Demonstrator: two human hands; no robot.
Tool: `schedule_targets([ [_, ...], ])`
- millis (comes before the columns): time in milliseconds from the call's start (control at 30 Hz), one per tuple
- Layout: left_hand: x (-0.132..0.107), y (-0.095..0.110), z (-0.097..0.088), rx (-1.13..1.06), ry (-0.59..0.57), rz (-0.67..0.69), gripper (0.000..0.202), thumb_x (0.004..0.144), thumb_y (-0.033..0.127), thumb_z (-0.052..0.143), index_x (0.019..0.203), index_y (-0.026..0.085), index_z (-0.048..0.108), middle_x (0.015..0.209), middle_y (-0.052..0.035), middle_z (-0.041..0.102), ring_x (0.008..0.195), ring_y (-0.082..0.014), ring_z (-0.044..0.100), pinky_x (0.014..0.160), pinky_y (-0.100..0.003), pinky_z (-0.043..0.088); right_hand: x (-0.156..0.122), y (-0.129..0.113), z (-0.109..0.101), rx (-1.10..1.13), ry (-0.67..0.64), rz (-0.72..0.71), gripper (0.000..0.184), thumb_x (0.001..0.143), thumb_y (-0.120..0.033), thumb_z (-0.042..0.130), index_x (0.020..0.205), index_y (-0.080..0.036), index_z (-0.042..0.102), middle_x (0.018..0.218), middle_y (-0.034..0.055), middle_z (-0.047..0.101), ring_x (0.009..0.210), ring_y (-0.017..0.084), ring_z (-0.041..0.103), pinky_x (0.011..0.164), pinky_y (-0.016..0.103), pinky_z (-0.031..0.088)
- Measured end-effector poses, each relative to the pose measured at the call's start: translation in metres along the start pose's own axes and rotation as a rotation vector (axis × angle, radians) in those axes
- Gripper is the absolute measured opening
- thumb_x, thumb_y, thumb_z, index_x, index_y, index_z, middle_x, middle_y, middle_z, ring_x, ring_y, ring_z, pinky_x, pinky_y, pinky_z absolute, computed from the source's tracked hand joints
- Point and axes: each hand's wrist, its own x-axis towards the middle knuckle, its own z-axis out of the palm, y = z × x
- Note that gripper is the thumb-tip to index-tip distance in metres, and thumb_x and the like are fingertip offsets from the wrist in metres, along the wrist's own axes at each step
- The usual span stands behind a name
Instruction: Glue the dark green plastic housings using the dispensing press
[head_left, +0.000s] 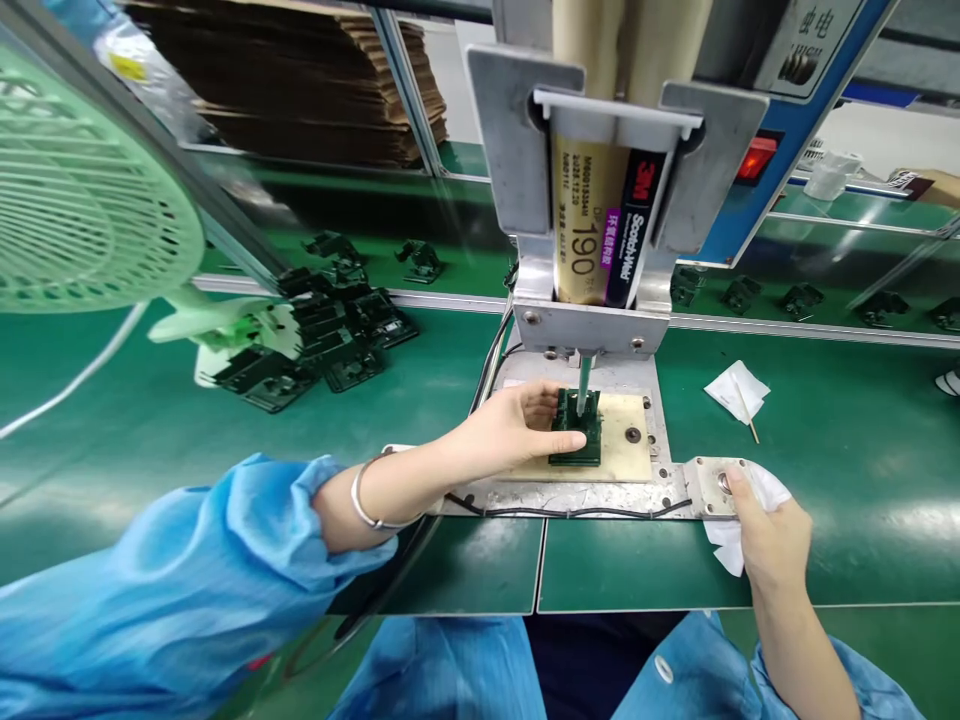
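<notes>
My left hand [517,425] is closed on a small dark green circuit board assembly [577,440], thumb in front and fingers behind. The assembly sits on the cream plate [625,460] of a glue dispenser. Straight above it, the dispenser's thin nozzle [584,375] points down to its top; whether the tip touches cannot be made out. A twin glue cartridge [592,225] is mounted over the nozzle. At the plate's right, my right hand [776,535] has its thumb on the round button of a metal switch block [709,485]. A crumpled white wipe [769,487] is held in that hand's fingers.
Several more board assemblies [337,330] are heaped at the left, beside a light green fan [97,190]. Others line the back ledge. A white wipe with a thin stick [742,400] lies on the green bench [847,430]. Cables run along the dispenser base.
</notes>
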Motion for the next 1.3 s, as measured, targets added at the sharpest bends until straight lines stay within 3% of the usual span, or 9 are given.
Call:
schedule_targets([
  [100,-0.008,0.012,-0.001,0.029,-0.008,-0.125,0.041,0.065,0.048,0.083,0.09,0.018,0.071,0.083,-0.004,0.074,0.081,-0.0241,0.07,0.075,-0.035,0.057,0.0,-0.001,0.0,0.002,0.01,-0.008,0.069,0.065,-0.071,0.074,0.097,-0.01,0.076,0.092,0.0148,0.075,0.088,0.034,0.07,0.076,0.038,0.052],
  [200,-0.016,0.02,0.001,0.03,-0.077,-0.268,0.045,0.07,0.06,0.075,0.06,0.019,0.06,0.054,0.0011,0.055,0.05,-0.0155,0.054,0.046,-0.026,0.038,0.001,-0.002,0.002,0.01,0.019,0.0,0.067,0.064,-0.07,0.074,0.096,-0.011,0.077,0.094,0.0143,0.075,0.093,0.036,0.069,0.082,0.042,0.051],
  [267,-0.024,0.021,0.003,0.014,-0.083,-0.372,0.052,0.07,0.066,0.072,0.053,0.02,0.054,0.051,0.0021,0.048,0.045,-0.0125,0.046,0.042,-0.025,0.029,0.001,-0.002,0.003,0.023,0.019,-0.001,0.066,0.065,-0.069,0.075,0.097,-0.012,0.077,0.095,0.0141,0.075,0.096,0.037,0.068,0.086,0.044,0.051],
  [367,-0.044,0.015,0.006,-0.027,-0.044,-0.425,0.046,0.066,0.062,0.075,0.068,0.018,0.064,0.068,-0.0036,0.064,0.061,-0.0178,0.06,0.047,-0.024,0.042,-0.004,0.0,0.0,0.08,0.076,-0.028,0.066,0.069,-0.065,0.075,0.106,-0.011,0.075,0.102,0.0145,0.074,0.1,0.036,0.068,0.09,0.045,0.052],
  [533,-0.096,-0.001,0.017,-0.145,0.074,-0.121,0.06,0.057,0.03,0.088,0.112,0.023,0.065,0.119,-0.0114,0.069,0.108,-0.03,0.067,0.073,-0.034,0.061,-0.047,0.002,-0.018,-0.179,0.288,-0.396,0.044,0.082,-0.055,0.069,0.095,-0.013,0.076,0.083,0.0138,0.073,0.082,0.032,0.07,0.076,0.04,0.056],
  [667,-0.125,-0.005,0.033,-0.176,0.083,0.124,0.056,0.067,0.019,0.086,0.117,0.025,0.062,0.119,-0.0112,0.068,0.099,-0.027,0.071,0.08,-0.037,0.064,-0.094,-0.02,-0.023,-0.114,-0.257,-1.102,0.015,0.088,-0.025,0.065,0.102,-0.02,0.071,0.067,0.002,0.062,0.057,0.018,0.06,0.055,0.03,0.049],
  [733,-0.131,-0.005,0.038,-0.121,0.091,0.279,0.057,0.069,0.014,0.085,0.119,0.029,0.063,0.119,-0.0091,0.068,0.107,-0.0279,0.069,0.085,-0.037,0.064,-0.111,-0.039,-0.018,-0.032,-0.51,-1.257,0.012,0.09,-0.016,0.06,0.1,-0.018,0.067,0.063,-0.0007,0.055,0.051,0.014,0.051,0.05,0.029,0.042],
  [1000,-0.132,0.004,0.039,0.111,0.078,0.591,0.064,0.07,0.014,0.086,0.126,0.031,0.06,0.113,-0.0055,0.071,0.113,-0.0255,0.066,0.099,-0.037,0.058,-0.133,-0.086,0.002,-0.045,-0.548,-1.375,0.027,0.099,-0.019,0.045,0.074,-0.018,0.055,0.062,0.0022,0.054,0.053,0.015,0.047,0.048,0.031,0.03],
  [1300,-0.129,0.0,0.035,0.121,0.108,0.613,0.063,0.071,0.015,0.085,0.126,0.031,0.059,0.11,-0.0054,0.072,0.111,-0.0258,0.068,0.096,-0.037,0.06,-0.119,-0.086,-0.001,-0.098,-0.599,-1.334,0.014,0.093,-0.014,0.048,0.097,-0.014,0.062,0.066,0.0015,0.054,0.053,0.015,0.045,0.05,0.03,0.032],
])
